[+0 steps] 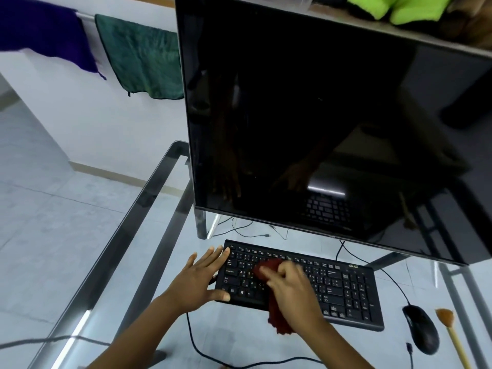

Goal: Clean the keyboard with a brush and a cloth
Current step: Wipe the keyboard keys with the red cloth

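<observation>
A black keyboard (343, 286) lies on a glass table in front of a dark monitor. My left hand (199, 280) rests flat with straight fingers on the keyboard's left end, thumb at its front edge. My right hand (290, 286) presses a dark red cloth (269, 266) onto the keys left of the middle; the hand is blurred. A tail of the cloth hangs below the wrist over the keyboard's front edge. A brush (450, 331) with orange bristles and a pale wooden handle lies on the table at the far right.
A black mouse (422, 331) sits between the keyboard and the brush. The big monitor (319, 115) stands close behind the keyboard. Cables run over the glass table (149, 235). A purple towel (45, 33) and a green towel (141, 57) hang at the back left.
</observation>
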`<state>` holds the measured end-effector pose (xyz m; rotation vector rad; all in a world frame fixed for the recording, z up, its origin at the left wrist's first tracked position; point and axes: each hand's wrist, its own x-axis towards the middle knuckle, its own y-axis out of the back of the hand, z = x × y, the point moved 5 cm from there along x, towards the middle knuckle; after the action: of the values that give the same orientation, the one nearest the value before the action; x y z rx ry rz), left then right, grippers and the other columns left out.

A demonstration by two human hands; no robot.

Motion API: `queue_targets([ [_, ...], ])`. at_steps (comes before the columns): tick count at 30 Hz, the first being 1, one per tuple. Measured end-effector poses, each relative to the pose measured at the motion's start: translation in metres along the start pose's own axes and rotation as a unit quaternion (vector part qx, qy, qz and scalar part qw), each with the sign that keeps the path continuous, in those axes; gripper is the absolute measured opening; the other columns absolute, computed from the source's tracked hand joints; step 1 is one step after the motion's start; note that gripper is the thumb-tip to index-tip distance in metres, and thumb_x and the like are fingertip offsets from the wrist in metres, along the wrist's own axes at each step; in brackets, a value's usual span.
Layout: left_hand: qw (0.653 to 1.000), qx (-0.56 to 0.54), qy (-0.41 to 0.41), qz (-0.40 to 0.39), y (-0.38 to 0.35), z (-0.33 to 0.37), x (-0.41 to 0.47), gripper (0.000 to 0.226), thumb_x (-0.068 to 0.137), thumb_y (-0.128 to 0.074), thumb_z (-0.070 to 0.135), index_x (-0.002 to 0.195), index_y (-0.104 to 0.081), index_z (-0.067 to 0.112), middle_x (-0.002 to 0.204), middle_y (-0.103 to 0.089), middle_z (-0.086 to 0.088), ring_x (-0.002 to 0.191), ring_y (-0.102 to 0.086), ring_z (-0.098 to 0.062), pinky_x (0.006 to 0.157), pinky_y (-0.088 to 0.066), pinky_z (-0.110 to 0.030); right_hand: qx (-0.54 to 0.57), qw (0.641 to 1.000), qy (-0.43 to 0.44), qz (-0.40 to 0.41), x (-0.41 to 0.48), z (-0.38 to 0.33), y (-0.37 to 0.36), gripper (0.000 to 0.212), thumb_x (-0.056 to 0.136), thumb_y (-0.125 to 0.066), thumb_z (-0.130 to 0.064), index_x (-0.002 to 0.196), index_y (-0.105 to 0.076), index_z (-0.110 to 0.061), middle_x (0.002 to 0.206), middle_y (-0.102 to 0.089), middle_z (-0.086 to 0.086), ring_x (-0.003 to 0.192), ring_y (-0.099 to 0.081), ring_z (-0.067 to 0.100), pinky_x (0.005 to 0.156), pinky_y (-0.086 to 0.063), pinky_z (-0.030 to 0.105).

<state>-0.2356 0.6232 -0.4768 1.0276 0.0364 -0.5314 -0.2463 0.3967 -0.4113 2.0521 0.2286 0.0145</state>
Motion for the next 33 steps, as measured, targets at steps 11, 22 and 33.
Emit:
queue_targets([
  [11,1.0,0.01,0.002,-0.001,-0.002,-0.001,0.0,0.111,0.067,-0.039,0.089,0.149,0.014,0.037,0.158,0.011,0.014,0.145,0.014,-0.008,0.115,0.012,-0.035,-0.092,0.994,0.054,0.038,0.031,-0.014,-0.011,0.034,0.097,-0.057,-0.028,0.131,-0.058,-0.025,0.114,-0.054,0.001,0.102,-0.057,0.02,0.085,-0.055,0.034],
  [22,1.0,0.013,0.0,0.006,-0.002,-0.001,-0.001,0.109,0.07,-0.043,0.087,0.148,0.014,0.037,0.158,0.012,0.014,0.145,0.015,-0.008,0.115,0.013,-0.034,-0.13,0.989,0.063,0.04,0.05,-0.022,-0.023,0.045,0.088,-0.069,-0.03,0.129,-0.061,-0.014,0.108,-0.057,0.007,0.096,-0.059,0.026,0.079,-0.058,0.038],
  [33,1.0,0.002,0.004,0.011,-0.001,0.0,-0.001,0.113,0.069,-0.044,0.087,0.149,0.015,0.034,0.157,0.011,0.015,0.145,0.015,-0.006,0.115,0.013,-0.033,-0.015,0.995,0.087,0.039,0.051,-0.04,-0.022,0.031,0.095,-0.047,-0.056,0.084,-0.049,-0.027,0.09,-0.057,-0.002,0.074,-0.058,0.016,0.076,-0.051,0.048],
])
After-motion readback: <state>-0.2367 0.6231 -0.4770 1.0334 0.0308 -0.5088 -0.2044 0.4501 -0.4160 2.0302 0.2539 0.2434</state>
